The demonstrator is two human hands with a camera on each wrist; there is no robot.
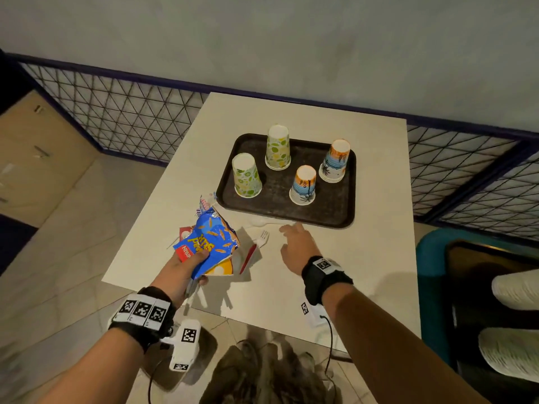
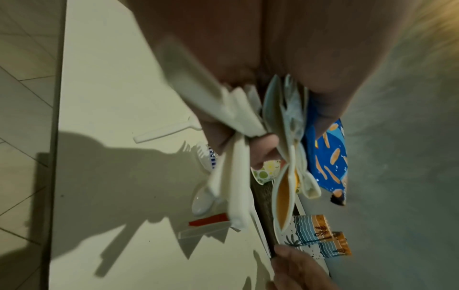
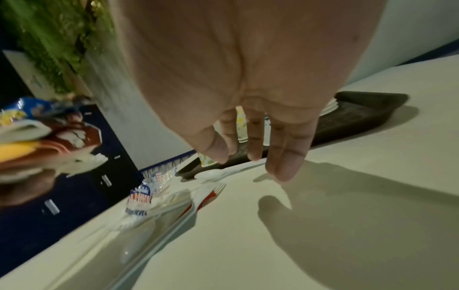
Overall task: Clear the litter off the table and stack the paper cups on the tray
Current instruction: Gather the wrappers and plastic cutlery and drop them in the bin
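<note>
My left hand (image 1: 191, 262) grips a bundle of litter above the table's near left: a blue snack bag (image 1: 214, 237), wrappers and white plastic cutlery (image 2: 236, 176). My right hand (image 1: 294, 240) hovers open, fingers straight, just in front of the dark brown tray (image 1: 335, 205). Several upside-down paper cups stand on the tray: two green-patterned (image 1: 247, 176) (image 1: 278, 148) and two orange-and-blue (image 1: 304, 186) (image 1: 335, 161). On the table between my hands lie a white fork (image 1: 262, 239), a red utensil (image 1: 248, 258) and a white spoon (image 1: 259, 221). A clear printed wrapper (image 1: 205, 204) lies by the tray's left corner.
The white table (image 1: 364, 258) stands against a wire-mesh railing (image 1: 116, 112). A teal-rimmed bin (image 1: 431, 287) holding white items sits at the right. Tiled floor lies to the left and below.
</note>
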